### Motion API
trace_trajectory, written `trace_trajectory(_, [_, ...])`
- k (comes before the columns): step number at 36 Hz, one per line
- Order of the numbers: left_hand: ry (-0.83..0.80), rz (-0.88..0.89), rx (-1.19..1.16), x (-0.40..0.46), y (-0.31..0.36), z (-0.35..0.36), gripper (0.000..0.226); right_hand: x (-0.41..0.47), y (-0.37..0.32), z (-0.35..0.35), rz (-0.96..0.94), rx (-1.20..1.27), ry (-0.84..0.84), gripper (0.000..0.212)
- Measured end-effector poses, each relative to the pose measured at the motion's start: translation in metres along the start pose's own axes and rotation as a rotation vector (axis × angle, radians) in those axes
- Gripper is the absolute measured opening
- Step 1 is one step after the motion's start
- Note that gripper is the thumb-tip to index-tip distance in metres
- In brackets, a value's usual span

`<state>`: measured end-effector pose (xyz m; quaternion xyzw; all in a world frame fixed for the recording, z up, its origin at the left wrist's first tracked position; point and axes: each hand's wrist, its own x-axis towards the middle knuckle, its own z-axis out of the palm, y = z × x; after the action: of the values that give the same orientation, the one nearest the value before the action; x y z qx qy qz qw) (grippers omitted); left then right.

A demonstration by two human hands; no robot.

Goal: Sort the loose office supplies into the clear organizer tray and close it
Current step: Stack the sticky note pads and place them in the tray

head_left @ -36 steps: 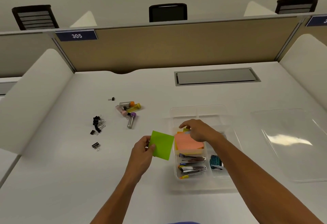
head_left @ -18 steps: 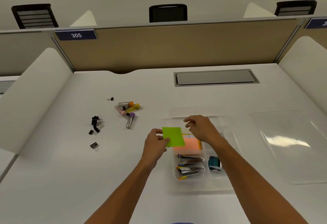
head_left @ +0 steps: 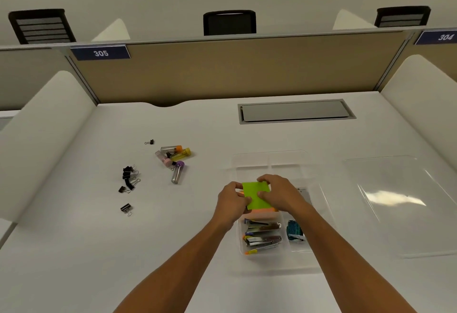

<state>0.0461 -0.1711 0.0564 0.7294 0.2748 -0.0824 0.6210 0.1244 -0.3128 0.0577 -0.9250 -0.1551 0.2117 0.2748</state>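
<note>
Both hands have come together since a second ago: the left hand (head_left: 231,201), which held the green sticky pad (head_left: 256,195) out over the bare desk to the left of the tray, now has it above the tray's left side, and the right hand (head_left: 278,192) has closed onto its right edge. Each hand pinches the pad — thumbs on its top face, fingers curled around the sides — directly over the orange sticky notes (head_left: 263,212) in the clear organizer tray (head_left: 269,158).

Nearer in the same tray lie metal staplers (head_left: 263,234), and a teal item (head_left: 294,231), too blurred to identify, sits in the compartment to their right. The far compartments look bare, though the clear walls are hard to trace. How much of the orange stack there is cannot be seen under the hands.

Right of the tray the clear lid (head_left: 405,204) lies flat on the white desk (head_left: 74,251), apart from it. Left of the hands is wide open desk — then capped tubes (head_left: 175,161) and black binder clips (head_left: 129,179) well apart from the tray. Both forearms run off the near edge.
</note>
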Motion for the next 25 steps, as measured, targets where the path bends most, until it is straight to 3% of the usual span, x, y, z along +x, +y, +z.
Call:
trace_trajectory(6, [0.008, 0.033, 0.095, -0.001, -0.006, 0.006, 0.044, 0.001, 0.007, 0.01, 0.048, 0.034, 0.13, 0.031])
trace_trajectory(13, [0.055, 0.16, 0.33, -0.003, -0.007, 0.005, 0.04, 0.001, 0.01, 0.02, 0.041, -0.106, 0.143, 0.04])
trace_trajectory(19, [0.031, 0.171, 0.393, -0.006, -0.01, 0.006, 0.028, 0.006, 0.007, 0.021, 0.031, -0.211, 0.134, 0.039])
trace_trajectory(25, [0.07, 0.191, 0.427, -0.007, -0.015, 0.007, 0.031, 0.007, 0.001, 0.016, 0.038, -0.3, 0.073, 0.04])
